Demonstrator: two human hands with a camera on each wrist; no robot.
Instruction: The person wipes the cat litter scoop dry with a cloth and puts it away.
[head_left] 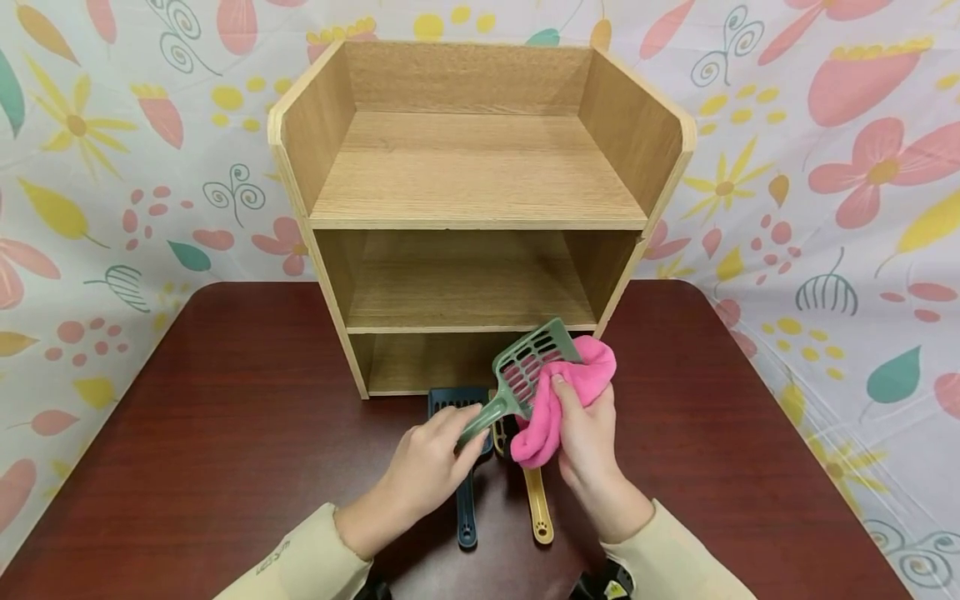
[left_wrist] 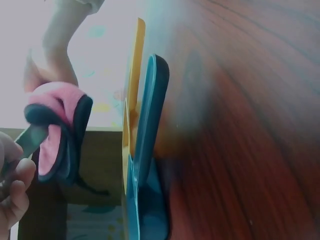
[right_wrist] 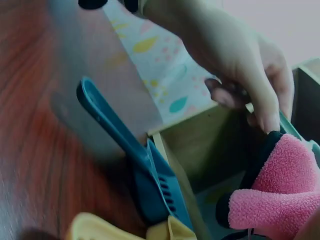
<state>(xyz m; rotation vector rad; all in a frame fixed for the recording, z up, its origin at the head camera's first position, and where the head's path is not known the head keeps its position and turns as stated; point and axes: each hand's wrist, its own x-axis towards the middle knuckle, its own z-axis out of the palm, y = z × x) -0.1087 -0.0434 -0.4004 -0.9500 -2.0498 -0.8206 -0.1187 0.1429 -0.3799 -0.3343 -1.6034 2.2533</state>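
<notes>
My left hand [head_left: 420,471] grips the handle of a green slotted litter scoop [head_left: 516,395], which is held up in front of the shelf, its head tilted to the upper right. A pink cloth [head_left: 542,433] with dark edging is bunched in my right hand [head_left: 592,437] and lies against the scoop's slotted head, covering part of it. In the left wrist view the cloth [left_wrist: 52,145] hides most of the scoop. The right wrist view has the fuzzy pink cloth [right_wrist: 280,200] at its lower right, just beyond the left hand's fingertips [right_wrist: 270,122].
Below the hands, a dark blue slotted scoop [head_left: 466,512] and a yellow scoop [head_left: 538,508] lie side by side on the dark red table [head_left: 247,467]. Behind them stands a wooden three-tier shelf [head_left: 480,171]. A floral-patterned sheet [head_left: 817,208] surrounds the table's back and sides.
</notes>
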